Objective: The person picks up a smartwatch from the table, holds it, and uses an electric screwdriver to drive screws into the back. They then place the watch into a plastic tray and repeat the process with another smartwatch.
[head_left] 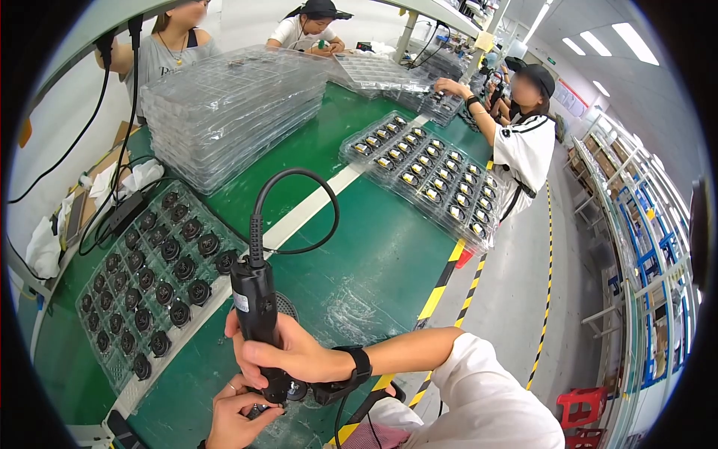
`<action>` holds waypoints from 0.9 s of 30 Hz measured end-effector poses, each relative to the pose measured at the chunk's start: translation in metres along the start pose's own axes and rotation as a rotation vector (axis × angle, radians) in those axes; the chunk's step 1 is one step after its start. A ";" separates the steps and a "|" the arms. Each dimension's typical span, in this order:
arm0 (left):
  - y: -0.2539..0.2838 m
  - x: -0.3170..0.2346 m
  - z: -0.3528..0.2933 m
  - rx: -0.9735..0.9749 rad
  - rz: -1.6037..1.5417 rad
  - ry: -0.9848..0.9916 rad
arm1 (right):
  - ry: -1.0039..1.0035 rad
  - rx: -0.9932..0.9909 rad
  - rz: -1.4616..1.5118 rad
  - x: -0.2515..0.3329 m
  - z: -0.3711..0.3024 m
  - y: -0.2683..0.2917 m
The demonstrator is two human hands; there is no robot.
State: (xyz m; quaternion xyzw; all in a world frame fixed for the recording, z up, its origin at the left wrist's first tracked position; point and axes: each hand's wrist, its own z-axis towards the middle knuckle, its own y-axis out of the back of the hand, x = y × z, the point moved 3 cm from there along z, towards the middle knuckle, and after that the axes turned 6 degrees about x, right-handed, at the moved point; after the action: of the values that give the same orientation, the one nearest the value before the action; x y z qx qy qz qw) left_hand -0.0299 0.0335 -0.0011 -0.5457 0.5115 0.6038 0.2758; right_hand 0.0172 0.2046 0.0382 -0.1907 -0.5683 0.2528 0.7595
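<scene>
My right hand point(303, 358) is wrapped round a black electric screwdriver point(255, 295), held upright with its cord looping up from the top. Just below it, my left hand point(233, 420) pinches a small dark part point(258, 411) under the screwdriver's lower end. The fingers hide much of that part and the tool's tip. Partly behind the screwdriver is a round, grey, perforated piece point(286, 305). To the left, a clear plastic tray point(166, 293) carries rows of round black parts.
A second clear tray point(389, 179) holds parts with whitish-yellow pieces. A tall stack of clear trays point(232, 112) stands at the back left. Co-workers stand or sit around the green table point(366, 262). A red stool point(582, 408) and shelves point(643, 239) are on the right.
</scene>
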 end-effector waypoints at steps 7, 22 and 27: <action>-0.002 0.005 -0.001 -0.021 0.046 -0.063 | -0.047 -0.001 0.022 0.002 -0.001 0.000; -0.002 0.001 -0.001 -0.009 0.034 -0.008 | -0.051 -0.005 0.058 0.005 -0.002 -0.002; -0.003 0.004 0.001 -0.028 0.026 -0.051 | -0.049 -0.002 0.046 0.005 -0.002 -0.001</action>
State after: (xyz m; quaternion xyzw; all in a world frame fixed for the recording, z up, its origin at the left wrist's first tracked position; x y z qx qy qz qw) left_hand -0.0282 0.0344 -0.0059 -0.5270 0.5029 0.6282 0.2731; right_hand 0.0203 0.2064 0.0422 -0.1983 -0.5825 0.2743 0.7390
